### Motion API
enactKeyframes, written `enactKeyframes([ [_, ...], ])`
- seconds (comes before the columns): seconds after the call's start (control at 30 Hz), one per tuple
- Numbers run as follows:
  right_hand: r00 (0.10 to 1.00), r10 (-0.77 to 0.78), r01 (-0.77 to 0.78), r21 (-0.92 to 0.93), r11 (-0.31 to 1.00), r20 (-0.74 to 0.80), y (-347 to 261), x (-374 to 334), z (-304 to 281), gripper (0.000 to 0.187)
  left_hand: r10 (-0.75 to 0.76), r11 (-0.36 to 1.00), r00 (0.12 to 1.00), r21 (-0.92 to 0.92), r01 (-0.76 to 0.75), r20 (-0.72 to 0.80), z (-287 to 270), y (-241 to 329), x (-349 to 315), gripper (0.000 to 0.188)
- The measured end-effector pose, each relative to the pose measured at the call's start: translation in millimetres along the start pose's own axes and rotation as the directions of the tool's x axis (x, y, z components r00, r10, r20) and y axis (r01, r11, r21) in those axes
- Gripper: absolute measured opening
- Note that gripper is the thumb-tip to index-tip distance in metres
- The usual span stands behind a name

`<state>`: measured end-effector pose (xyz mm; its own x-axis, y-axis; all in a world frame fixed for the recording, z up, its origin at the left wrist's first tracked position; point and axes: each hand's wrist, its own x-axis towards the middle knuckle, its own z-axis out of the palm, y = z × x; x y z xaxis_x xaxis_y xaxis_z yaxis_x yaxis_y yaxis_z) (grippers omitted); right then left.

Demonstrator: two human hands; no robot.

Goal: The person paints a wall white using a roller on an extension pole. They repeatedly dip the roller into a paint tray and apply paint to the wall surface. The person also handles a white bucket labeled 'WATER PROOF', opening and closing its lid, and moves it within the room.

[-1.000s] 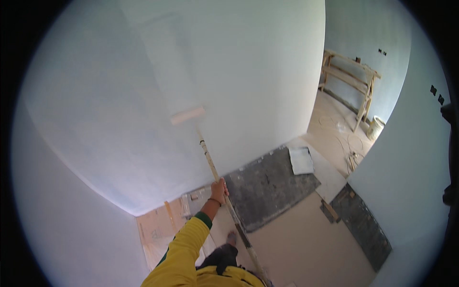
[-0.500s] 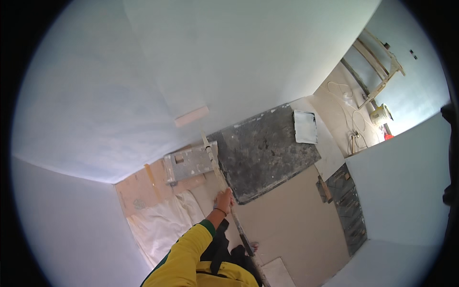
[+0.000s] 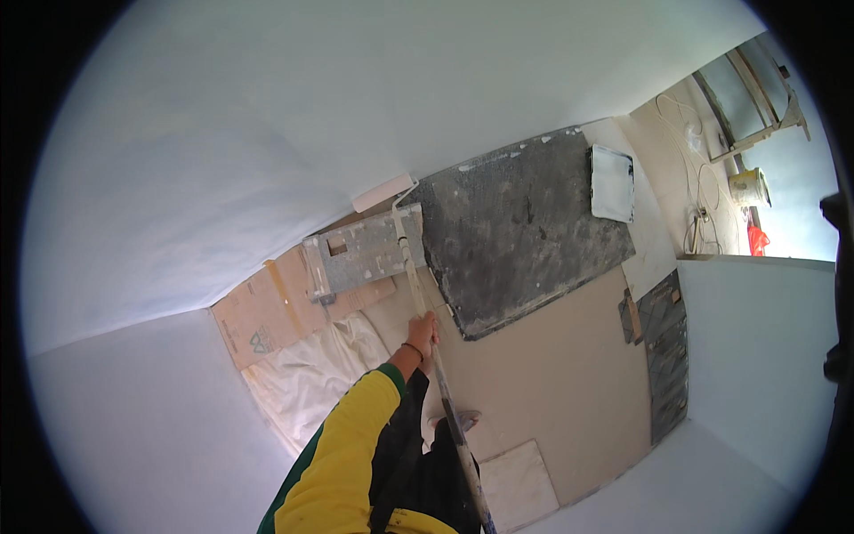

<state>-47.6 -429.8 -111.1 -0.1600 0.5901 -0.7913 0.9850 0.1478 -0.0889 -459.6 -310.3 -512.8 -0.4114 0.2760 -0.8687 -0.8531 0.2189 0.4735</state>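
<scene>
**Reaching low, one grip in view**

Furthest left I see cardboard, then a rumpled cloth just beside it; a foot set on those folds could slip. Next comes a grey board along the base of the wall.

The pale roller sits low at that wall, over the board's far end. I cannot tell whether it touches the wall. If it drops past the edge, I would expect smears on the board, or grit caught in the nap.

My left hand is wrapped around the pole partway down. My right hand is out of view, so I cannot tell what it holds. Should the left one alone bear the load, the roller could twist or skid. The pole also crosses in front of a foot; a careless swing could knock it.

Further right lies a dark sheet, with a white-coated tray on its far edge, where a stray step could tip it. Loose cords beyond could trip me.
</scene>
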Motion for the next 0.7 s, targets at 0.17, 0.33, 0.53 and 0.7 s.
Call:
enactKeyframes([
  [0.17,0.983,0.145,-0.137,-0.068,0.988,0.116,-36,7,-45,0.045,-0.078,0.996,0.997,-0.046,0.078,0.009,6,4,24,0.03],
  [0.33,0.969,0.184,-0.186,-0.002,0.983,0.163,-28,-7,-63,0.044,-0.194,0.98,0.981,-0.055,0.193,-0.008,12,-10,4,0.03],
  [0.53,0.975,0.183,-0.181,-0.023,0.983,0.123,-9,-9,-55,0.043,-0.098,0.99,0.995,-0.099,0.099,0.014,35,-38,-47,0.032],
  [0.7,0.984,0.176,-0.173,0.104,0.98,-0.027,-3,-7,-58,0.052,-0.152,0.988,0.972,0.003,0.154,0.178,74,-62,-133,0.032],
])
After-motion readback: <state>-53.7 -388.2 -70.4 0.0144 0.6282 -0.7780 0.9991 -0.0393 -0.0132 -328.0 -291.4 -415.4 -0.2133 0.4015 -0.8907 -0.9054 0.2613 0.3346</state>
